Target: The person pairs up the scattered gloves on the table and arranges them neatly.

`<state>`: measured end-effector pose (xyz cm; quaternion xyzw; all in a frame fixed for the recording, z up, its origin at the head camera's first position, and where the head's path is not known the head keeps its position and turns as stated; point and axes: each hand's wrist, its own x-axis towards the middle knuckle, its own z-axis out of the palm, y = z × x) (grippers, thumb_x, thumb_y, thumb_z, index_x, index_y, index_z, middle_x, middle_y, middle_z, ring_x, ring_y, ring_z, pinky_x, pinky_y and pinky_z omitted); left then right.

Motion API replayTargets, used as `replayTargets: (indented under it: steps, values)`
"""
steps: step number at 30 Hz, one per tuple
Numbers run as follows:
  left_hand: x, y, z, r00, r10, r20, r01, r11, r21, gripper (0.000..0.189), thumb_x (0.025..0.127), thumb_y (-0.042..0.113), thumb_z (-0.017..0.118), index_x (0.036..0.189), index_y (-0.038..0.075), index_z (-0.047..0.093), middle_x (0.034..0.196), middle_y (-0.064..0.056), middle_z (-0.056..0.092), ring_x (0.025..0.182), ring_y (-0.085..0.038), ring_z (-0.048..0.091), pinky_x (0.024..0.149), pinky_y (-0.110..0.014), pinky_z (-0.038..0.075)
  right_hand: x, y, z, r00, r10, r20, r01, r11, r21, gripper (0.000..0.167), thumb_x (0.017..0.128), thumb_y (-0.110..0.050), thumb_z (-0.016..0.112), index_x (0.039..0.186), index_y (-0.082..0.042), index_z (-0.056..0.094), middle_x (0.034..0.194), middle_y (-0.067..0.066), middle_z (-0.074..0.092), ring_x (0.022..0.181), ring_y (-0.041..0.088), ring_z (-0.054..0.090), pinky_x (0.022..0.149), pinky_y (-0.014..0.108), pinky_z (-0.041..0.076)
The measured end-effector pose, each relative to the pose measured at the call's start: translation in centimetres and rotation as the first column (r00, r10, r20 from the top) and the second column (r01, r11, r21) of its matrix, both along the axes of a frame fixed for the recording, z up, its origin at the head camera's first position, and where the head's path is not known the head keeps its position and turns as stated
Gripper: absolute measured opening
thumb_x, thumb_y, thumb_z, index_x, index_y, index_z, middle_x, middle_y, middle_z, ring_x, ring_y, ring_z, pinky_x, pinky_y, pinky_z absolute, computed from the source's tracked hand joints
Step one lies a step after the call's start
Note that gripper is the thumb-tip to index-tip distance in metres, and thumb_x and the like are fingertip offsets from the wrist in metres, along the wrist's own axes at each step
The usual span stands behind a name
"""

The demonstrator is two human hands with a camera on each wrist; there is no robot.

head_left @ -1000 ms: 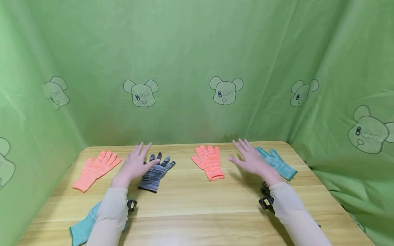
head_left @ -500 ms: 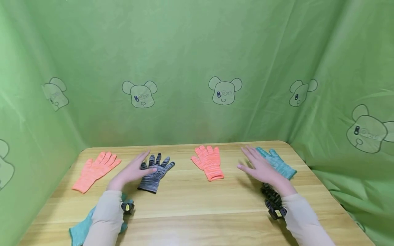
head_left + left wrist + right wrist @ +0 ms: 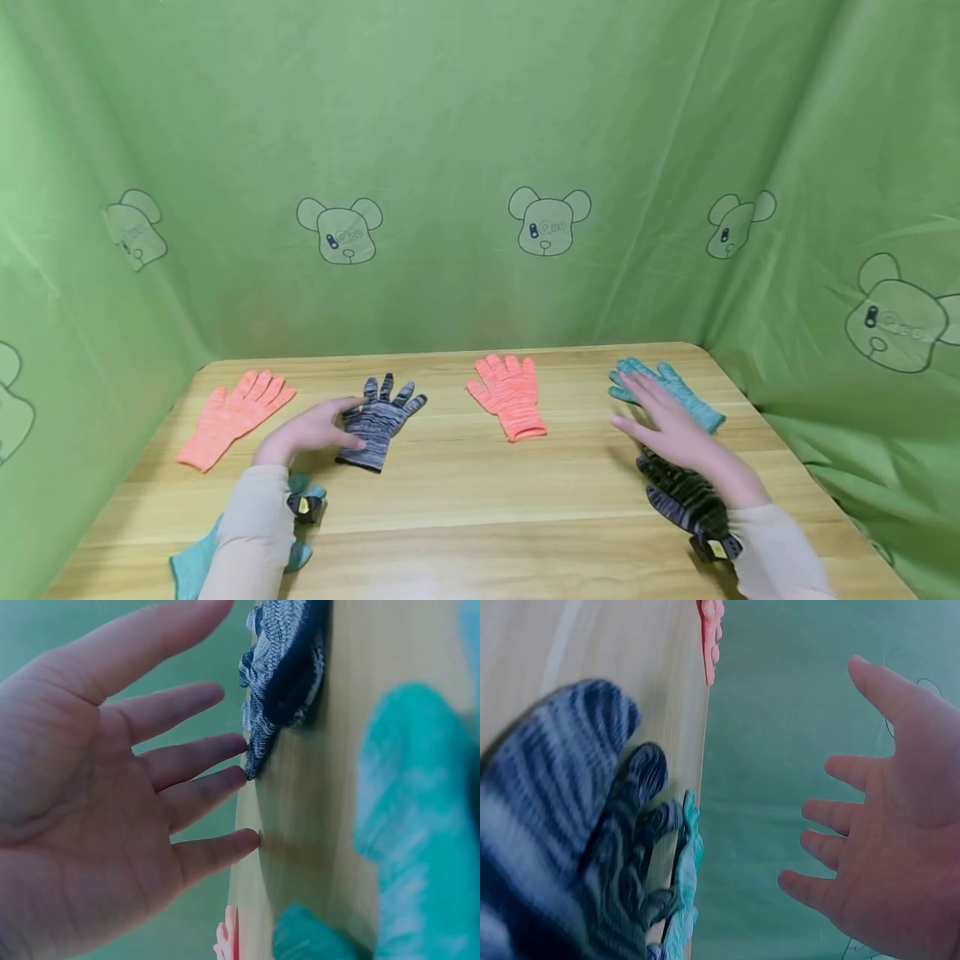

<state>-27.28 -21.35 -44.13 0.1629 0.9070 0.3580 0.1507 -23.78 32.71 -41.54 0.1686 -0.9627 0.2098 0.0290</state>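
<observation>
Left hand: the left hand (image 3: 311, 432) hovers low over the wooden table (image 3: 480, 508), fingers spread and relaxed, holding nothing; in the left wrist view its fingertips (image 3: 238, 777) nearly touch the cuff end of the dark striped glove (image 3: 377, 419), which lies just at its 2 o'clock.
Right hand: the right hand (image 3: 671, 427) is held flat with fingers straight and slightly apart, empty, raised above the table.
Glove under right wrist: a second dark striped glove (image 3: 684, 497) lies beneath the right forearm, at 5 o'clock of that hand.
Teal gloves: one teal glove (image 3: 675, 394) lies at 12 o'clock of the right hand, its fingers partly covered by the hand in the head view; another teal glove (image 3: 197, 562) lies under the left sleeve at the near left edge.
Orange gloves: one orange glove (image 3: 234, 412) lies at 10 o'clock of the left hand, well apart from the other orange glove (image 3: 511, 396) near the table's middle.
Progress: judging by the layout, six gloves in three colours all lie singly, none paired or stacked; no glove is gripped yet, so any matching appears entirely undone.
Writing: no brand or readable text; the green backdrop (image 3: 480, 167) bears only outline bear heads, and small yellow tags on the wrist cameras are too small to read.
</observation>
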Motion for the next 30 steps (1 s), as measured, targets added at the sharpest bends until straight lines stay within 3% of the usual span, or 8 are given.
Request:
replayTargets:
  steps: [3, 11, 20, 24, 30]
  values:
    - [0.1, -0.1, -0.1, 1.000, 0.006, 0.027, -0.006, 1.000, 0.001, 0.083, 0.079, 0.020, 0.079, 0.148, 0.001, 0.037, 0.153, -0.028, 0.032, 0.141, -0.050, 0.028, 0.115, -0.064, 0.024, 0.7, 0.4, 0.2, 1.000, -0.003, 0.009, 0.003, 1.000, -0.015, 0.079, 0.096, -0.045, 0.057, 0.157, -0.015, 0.018, 0.160, 0.026, 0.014, 0.144, 0.052, 0.013, 0.108, 0.076, 0.015]
    - [0.1, -0.3, -0.3, 1.000, -0.007, 0.003, 0.007, 0.999, -0.034, 0.078, 0.078, 0.013, 0.077, 0.145, -0.002, 0.040, 0.152, -0.032, 0.029, 0.140, -0.053, 0.026, 0.114, -0.066, 0.022, 1.8, 1.5, 1.0, 0.999, 0.002, 0.038, 0.001, 0.996, -0.084, 0.078, 0.097, -0.041, 0.057, 0.157, -0.016, 0.014, 0.161, 0.026, 0.010, 0.145, 0.053, 0.009, 0.106, 0.078, 0.014]
    - [0.0, -0.1, -0.4, 1.000, -0.004, -0.012, 0.003, 0.998, -0.069, 0.071, 0.083, 0.017, 0.074, 0.144, -0.002, 0.042, 0.153, -0.032, 0.027, 0.140, -0.053, 0.025, 0.115, -0.065, 0.022, 2.8, 4.1, 0.2, 0.995, 0.002, 0.101, 0.015, 0.986, -0.164, 0.072, 0.101, -0.035, 0.051, 0.158, -0.021, 0.009, 0.161, 0.027, 0.010, 0.142, 0.057, 0.012, 0.100, 0.080, 0.019]
    - [0.0, 0.0, -0.1, 1.000, -0.007, -0.013, 0.006, 0.997, -0.079, 0.070, 0.085, 0.019, 0.072, 0.143, -0.003, 0.042, 0.153, -0.033, 0.027, 0.140, -0.053, 0.026, 0.115, -0.064, 0.023, 3.5, 4.9, -0.4, 0.994, 0.005, 0.112, 0.016, 0.982, -0.189, 0.071, 0.101, -0.032, 0.052, 0.157, -0.017, 0.011, 0.159, 0.030, 0.013, 0.140, 0.059, 0.016, 0.100, 0.080, 0.019]
    - [0.0, 0.3, 0.0, 1.000, -0.015, -0.018, 0.014, 0.996, -0.084, 0.071, 0.085, 0.020, 0.072, 0.144, -0.003, 0.041, 0.153, -0.033, 0.027, 0.140, -0.053, 0.026, 0.116, -0.064, 0.023, 4.6, 5.7, -1.6, 0.991, -0.028, 0.131, 0.050, 0.985, -0.165, 0.071, 0.100, -0.032, 0.053, 0.154, 0.000, 0.019, 0.152, 0.037, 0.023, 0.134, 0.062, 0.024, 0.098, 0.079, 0.024]
